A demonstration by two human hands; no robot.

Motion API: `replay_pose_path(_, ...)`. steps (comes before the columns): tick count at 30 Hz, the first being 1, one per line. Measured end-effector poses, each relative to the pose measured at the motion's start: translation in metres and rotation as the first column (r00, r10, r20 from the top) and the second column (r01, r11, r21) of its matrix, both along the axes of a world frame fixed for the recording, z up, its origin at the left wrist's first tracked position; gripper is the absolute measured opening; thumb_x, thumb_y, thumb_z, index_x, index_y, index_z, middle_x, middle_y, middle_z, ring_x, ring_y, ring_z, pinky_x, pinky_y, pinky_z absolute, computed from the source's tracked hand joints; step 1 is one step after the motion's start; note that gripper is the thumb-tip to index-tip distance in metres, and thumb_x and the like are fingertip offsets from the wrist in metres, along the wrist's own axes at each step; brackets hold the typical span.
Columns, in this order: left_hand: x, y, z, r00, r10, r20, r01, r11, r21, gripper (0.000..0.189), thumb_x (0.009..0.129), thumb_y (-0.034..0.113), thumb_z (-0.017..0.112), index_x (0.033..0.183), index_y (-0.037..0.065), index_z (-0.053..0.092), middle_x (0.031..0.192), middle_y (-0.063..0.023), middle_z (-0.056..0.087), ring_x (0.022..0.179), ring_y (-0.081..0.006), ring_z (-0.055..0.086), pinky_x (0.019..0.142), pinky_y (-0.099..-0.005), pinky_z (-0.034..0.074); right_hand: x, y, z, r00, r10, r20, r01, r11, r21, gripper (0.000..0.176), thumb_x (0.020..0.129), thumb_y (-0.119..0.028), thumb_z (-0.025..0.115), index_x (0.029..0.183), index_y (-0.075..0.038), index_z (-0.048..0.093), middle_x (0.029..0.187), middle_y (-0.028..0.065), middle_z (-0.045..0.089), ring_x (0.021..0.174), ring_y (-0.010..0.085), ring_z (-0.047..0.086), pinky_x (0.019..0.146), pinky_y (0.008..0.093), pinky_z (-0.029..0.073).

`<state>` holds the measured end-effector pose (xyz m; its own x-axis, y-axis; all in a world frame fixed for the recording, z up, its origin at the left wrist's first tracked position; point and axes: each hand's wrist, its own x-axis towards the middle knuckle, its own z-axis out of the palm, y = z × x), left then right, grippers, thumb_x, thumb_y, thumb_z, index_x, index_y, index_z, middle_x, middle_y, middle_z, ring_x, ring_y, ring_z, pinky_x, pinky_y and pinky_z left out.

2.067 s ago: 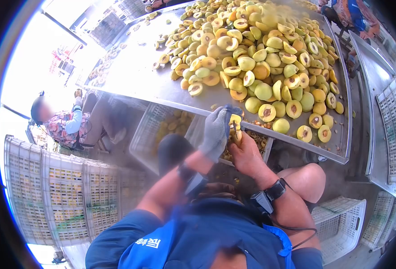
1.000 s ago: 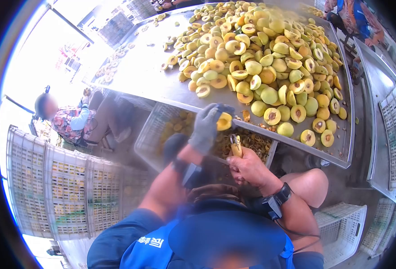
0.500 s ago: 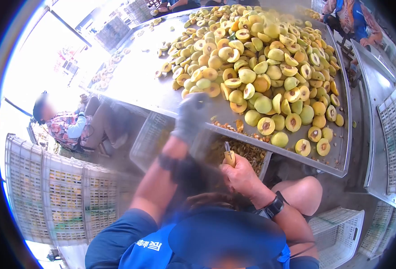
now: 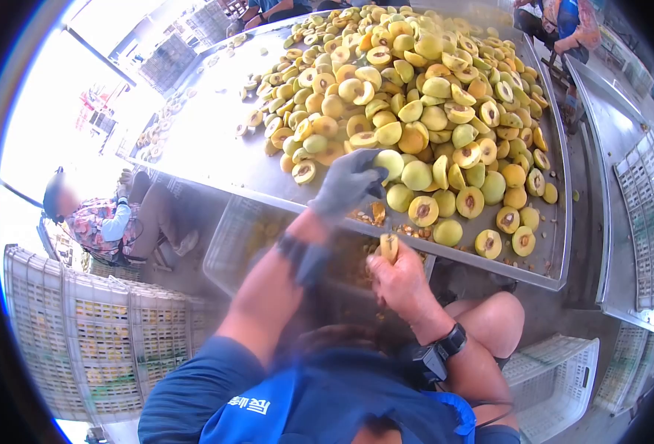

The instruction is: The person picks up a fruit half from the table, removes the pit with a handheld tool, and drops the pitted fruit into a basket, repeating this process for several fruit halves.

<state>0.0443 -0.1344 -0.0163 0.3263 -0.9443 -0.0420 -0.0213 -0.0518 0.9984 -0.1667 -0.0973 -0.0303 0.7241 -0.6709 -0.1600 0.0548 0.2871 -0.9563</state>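
My left hand (image 4: 348, 183), in a grey glove, is at the near edge of a large heap of halved peaches (image 4: 434, 115), yellow-green with brown stones or stone hollows. Its fingers curl against a pale peach half (image 4: 390, 164); part of the grip is hidden behind the glove. My bare right hand (image 4: 405, 281) is closed around a short wooden-handled pitting tool (image 4: 389, 247), held upright just in front of the table edge. Several cut halves, such as one peach half (image 4: 423, 211) facing up, lie close by on the metal table (image 4: 268, 159).
Below the table edge stands a plastic crate (image 4: 227, 233), with loose stones and scraps beside it. Stacked crates (image 4: 75, 325) rise at left, and a white crate (image 4: 556, 377) is at lower right. A seated person (image 4: 109, 218) is at left; others sit at the far side.
My left hand has moved right and up to the heap's near edge and now touches a peach half. My right hand still grips the tool, turned slightly. The view has shifted a little.
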Motion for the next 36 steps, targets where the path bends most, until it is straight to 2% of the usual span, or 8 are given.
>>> replay_pose_path(5, -0.014, 0.068, 0.02, 0.858, -0.229, -0.46, 0.217, 0.973, -0.079, 0.064, 0.096, 0.018, 0.065, 0.153, -0.002, 0.045, 0.131, -0.016, 0.065, 0.111, -0.0249, 0.067, 0.094, -0.0397, 0.057, -0.002, -0.02, 0.005, 0.997, -0.071, -0.041, 0.072, 0.997, 0.024, 0.007, 0.098, -0.008, 0.057, 0.093, -0.003, 0.055, 0.065, 0.0046, 0.055, 0.049, 0.0149, 0.053, 0.046, 0.031, 0.045)
replay_pose_path(8, -0.028, 0.082, 0.016, 0.787, -0.189, -0.587, 0.161, 0.982, -0.101, 0.058, 0.101, 0.022, 0.062, 0.152, -0.002, 0.047, 0.137, -0.0173, 0.062, 0.115, -0.0263, 0.066, 0.097, -0.0407, 0.055, -0.001, -0.012, 0.007, 0.995, -0.071, -0.074, 0.049, 0.965, -0.258, 0.011, 0.095, -0.008, 0.058, 0.101, 0.001, 0.058, 0.075, 0.0103, 0.061, 0.064, 0.0224, 0.061, 0.06, 0.0361, 0.05)
replay_pose_path(13, -0.055, 0.091, 0.009, 0.952, 0.049, 0.303, 0.009, 0.982, -0.186, 0.043, 0.108, 0.024, 0.05, 0.137, -0.006, 0.058, 0.125, -0.0191, 0.068, 0.109, -0.0263, 0.068, 0.094, -0.0374, 0.056, -0.002, 0.015, -0.001, 0.988, 0.001, -0.155, -0.063, 0.917, -0.395, 0.024, 0.094, -0.012, 0.062, 0.113, 0.003, 0.06, 0.096, 0.02, 0.068, 0.087, 0.0345, 0.065, 0.083, 0.0409, 0.052)
replay_pose_path(17, -0.067, 0.097, 0.025, 0.952, 0.142, 0.272, -0.114, 0.987, -0.117, 0.049, 0.11, 0.034, 0.044, 0.12, -0.008, 0.067, 0.104, -0.0176, 0.074, 0.093, -0.0252, 0.071, 0.088, -0.0344, 0.057, -0.006, 0.016, 0.0, 0.984, 0.077, -0.16, -0.124, 0.944, -0.306, 0.023, 0.094, -0.012, 0.061, 0.112, 0.002, 0.061, 0.097, 0.0138, 0.07, 0.092, 0.027, 0.066, 0.086, 0.0394, 0.052)
replay_pose_path(25, -0.066, 0.099, 0.016, 0.994, 0.111, 0.009, -0.109, 0.986, -0.124, 0.052, 0.109, 0.038, 0.047, 0.116, -0.008, 0.069, 0.099, -0.0165, 0.074, 0.088, -0.0239, 0.071, 0.084, -0.0346, 0.058, -0.005, 0.008, 0.014, 0.984, 0.109, -0.142, -0.132, 0.978, -0.164, 0.013, 0.095, -0.01, 0.057, 0.102, 0.001, 0.061, 0.07, 0.0095, 0.061, 0.049, 0.0172, 0.055, 0.049, 0.0346, 0.043)
replay_pose_path(32, -0.06, 0.101, 0.007, 0.96, 0.069, 0.271, -0.029, 0.989, -0.148, 0.048, 0.107, 0.035, 0.049, 0.117, -0.008, 0.068, 0.103, -0.0158, 0.073, 0.09, -0.0235, 0.07, 0.085, -0.0353, 0.057, -0.005, 0.007, 0.019, 0.95, 0.258, 0.176, -0.312, 0.816, 0.487, 0.011, 0.094, -0.009, 0.055, 0.103, -0.001, 0.057, 0.065, 0.0073, 0.054, 0.043, 0.014, 0.048, 0.04, 0.0317, 0.04)
replay_pose_path(34, -0.061, 0.102, -0.002, 0.962, 0.083, 0.261, -0.041, 0.986, -0.16, 0.047, 0.107, 0.034, 0.049, 0.118, -0.008, 0.068, 0.105, -0.0156, 0.073, 0.091, -0.0232, 0.07, 0.086, -0.0351, 0.057, 0.009, 0.016, -0.001, 0.974, 0.132, 0.184, -0.078, 0.958, -0.274, 0.013, 0.094, -0.009, 0.055, 0.104, 0.0, 0.056, 0.068, 0.0085, 0.057, 0.049, 0.0178, 0.053, 0.046, 0.0356, 0.046)
replay_pose_path(36, -0.06, 0.101, 0.001, 0.974, 0.057, 0.217, -0.027, 0.99, -0.141, 0.045, 0.107, 0.031, 0.049, 0.118, -0.008, 0.068, 0.106, -0.0154, 0.072, 0.093, -0.0226, 0.07, 0.087, -0.0345, 0.057, 0.007, 0.015, -0.008, 0.98, 0.144, 0.136, -0.077, 0.91, -0.408, 0.016, 0.093, -0.009, 0.056, 0.106, 0.001, 0.056, 0.074, 0.0118, 0.062, 0.059, 0.0236, 0.059, 0.056, 0.0398, 0.051)
